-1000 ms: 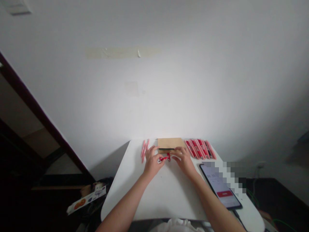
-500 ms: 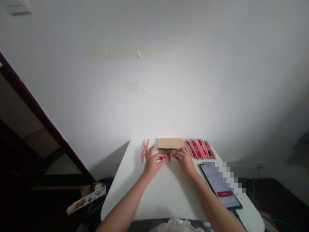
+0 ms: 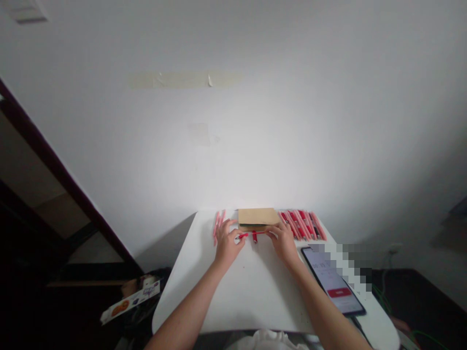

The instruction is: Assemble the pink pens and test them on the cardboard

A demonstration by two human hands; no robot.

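Observation:
My left hand [image 3: 228,244] pinches a short red pen part [image 3: 243,236] with a dark tip at its left end. Between the hands runs a thin red pen refill [image 3: 260,233], and the fingers of my right hand [image 3: 283,240] are closed on its right end. Whether the refill still touches the red part is too small to tell. Just below it, a short red pen barrel piece [image 3: 254,237] lies on the white table [image 3: 255,291]. Behind the hands stands a brown cardboard box [image 3: 258,216] with a dark slit along its front.
A row of red and pink pens [image 3: 302,225] lies right of the box. Pink pen tubes [image 3: 216,226] lie at the left, beside my left hand. A phone [image 3: 332,282] with a cable rests along the right edge. The wall [image 3: 233,146] rises behind the table.
My right hand has shifted slightly to the right, and more of the thin red refill shows between the hands. My left hand has moved a little to the left.

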